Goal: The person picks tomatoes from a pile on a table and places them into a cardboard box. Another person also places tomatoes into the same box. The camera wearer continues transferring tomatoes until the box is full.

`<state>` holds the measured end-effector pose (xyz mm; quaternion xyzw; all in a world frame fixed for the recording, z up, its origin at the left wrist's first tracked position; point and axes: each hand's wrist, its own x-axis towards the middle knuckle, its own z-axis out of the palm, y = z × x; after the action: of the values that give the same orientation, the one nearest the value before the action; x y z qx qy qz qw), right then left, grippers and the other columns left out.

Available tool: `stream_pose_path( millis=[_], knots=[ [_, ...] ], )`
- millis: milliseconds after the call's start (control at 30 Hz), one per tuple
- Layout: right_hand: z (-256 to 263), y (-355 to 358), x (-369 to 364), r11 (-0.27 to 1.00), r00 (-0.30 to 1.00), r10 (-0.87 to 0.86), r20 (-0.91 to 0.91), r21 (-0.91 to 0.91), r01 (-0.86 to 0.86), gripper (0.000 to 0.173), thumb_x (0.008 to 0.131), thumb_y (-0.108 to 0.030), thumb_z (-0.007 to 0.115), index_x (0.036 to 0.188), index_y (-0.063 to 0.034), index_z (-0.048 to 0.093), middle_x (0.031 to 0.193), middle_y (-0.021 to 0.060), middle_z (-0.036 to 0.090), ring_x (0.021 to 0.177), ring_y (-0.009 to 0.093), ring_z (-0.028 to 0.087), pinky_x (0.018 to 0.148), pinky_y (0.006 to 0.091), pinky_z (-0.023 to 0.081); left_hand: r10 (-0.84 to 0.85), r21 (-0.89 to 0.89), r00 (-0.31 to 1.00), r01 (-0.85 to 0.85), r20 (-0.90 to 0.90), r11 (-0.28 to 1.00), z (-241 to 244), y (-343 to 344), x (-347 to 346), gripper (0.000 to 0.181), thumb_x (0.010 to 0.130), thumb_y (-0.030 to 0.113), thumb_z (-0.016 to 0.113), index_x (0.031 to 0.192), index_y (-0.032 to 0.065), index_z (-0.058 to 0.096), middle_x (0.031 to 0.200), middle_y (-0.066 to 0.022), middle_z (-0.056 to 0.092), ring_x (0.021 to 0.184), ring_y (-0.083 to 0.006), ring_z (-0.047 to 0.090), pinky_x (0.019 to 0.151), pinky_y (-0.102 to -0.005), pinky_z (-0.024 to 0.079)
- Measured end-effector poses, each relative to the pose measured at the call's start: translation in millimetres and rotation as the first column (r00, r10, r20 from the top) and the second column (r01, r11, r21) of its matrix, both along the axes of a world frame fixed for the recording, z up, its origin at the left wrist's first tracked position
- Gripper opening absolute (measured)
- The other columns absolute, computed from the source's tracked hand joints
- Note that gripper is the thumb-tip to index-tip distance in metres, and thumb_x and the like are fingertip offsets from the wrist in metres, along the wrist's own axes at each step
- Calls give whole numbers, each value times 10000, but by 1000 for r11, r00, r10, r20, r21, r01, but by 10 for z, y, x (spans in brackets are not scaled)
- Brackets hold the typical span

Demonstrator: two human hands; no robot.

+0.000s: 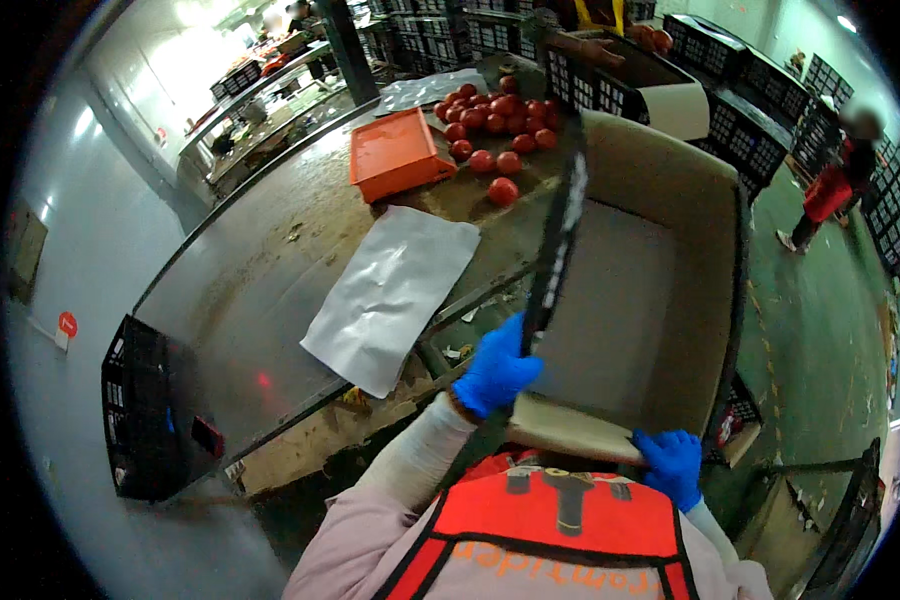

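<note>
In front of my body is a black plastic crate [559,247] lined with brown cardboard [709,225], with nothing lying in it. My left hand [497,367], in a blue glove, grips the crate's left rim near its close corner. Also blue-gloved, my right hand [673,466] holds the right end of the near edge, where a cardboard flap [574,431] folds over. The fingers are partly hidden by the flap. To the left of the crate, a crumpled white sheet [394,296] lies over the edge of the metal table [232,277].
Tomatoes [502,112] are heaped at the table's far end beside an orange plastic tray [394,154]. Another person's hand [596,54] is over a second lined crate [671,109]. A black crate [139,412] stands left. Someone in a red apron [832,187] stands in the right aisle.
</note>
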<state>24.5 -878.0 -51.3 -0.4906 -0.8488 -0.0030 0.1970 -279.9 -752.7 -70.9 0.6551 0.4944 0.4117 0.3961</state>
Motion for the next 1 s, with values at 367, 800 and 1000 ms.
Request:
stream_pose_path(
  millis=[367,800,1000],
  knots=[
    [330,769,-1669,800,797,591,123,34,-599,396,794,-220,572,1187,-189,613,881,18,610,778,220,589,702,381,447,695,34,701,-707,161,706,422,-1554,-1932,578,707,3,600,1275,-2,491,1124,-99,590,993,-214,565,876,-342,455],
    [406,736,-3168,553,548,830,-102,272,-788,426,791,-162,552,1216,-134,551,1072,65,571,1040,259,550,1016,481,359,887,-170,300,-911,351,376,131,-3016,-2758,552,738,16,529,1285,-27,479,1135,-116,582,994,-237,574,871,-337,469],
    [392,741,-3259,655,589,755,-288,303,-692,576,795,-138,564,1355,-85,439,1338,147,462,1234,327,452,1037,468,351,869,-239,296,-880,397,410,121,-2947,-3572,415,783,79,560,1195,25,552,1045,-71,602,925,-205,576,851,-327,467]
  ],
)
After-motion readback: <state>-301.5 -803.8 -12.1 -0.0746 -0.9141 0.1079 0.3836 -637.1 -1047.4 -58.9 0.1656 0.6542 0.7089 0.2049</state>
